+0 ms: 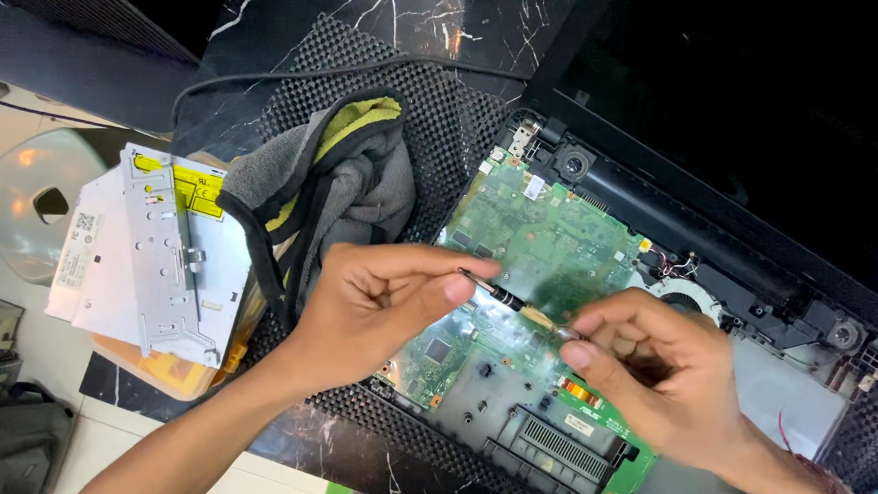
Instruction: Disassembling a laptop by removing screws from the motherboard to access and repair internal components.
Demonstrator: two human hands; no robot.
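i see my right hand (653, 374) pinching a small screwdriver (511, 303) above the green motherboard (540, 237); my left hand (381, 299) pinches its tip, grey cloth (348, 177) just left.

The slim black-and-yellow screwdriver's (508, 303) handle end is lost inside the right hand (653, 374); the opened black laptop base (752, 394) runs off the bottom edge.

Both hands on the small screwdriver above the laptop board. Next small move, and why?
Probably lower the tip onto a screw in the green board. The screwdriver lies almost flat, pinched between the left hand and right hand, its dark tip at the left fingertips, not seated anywhere.
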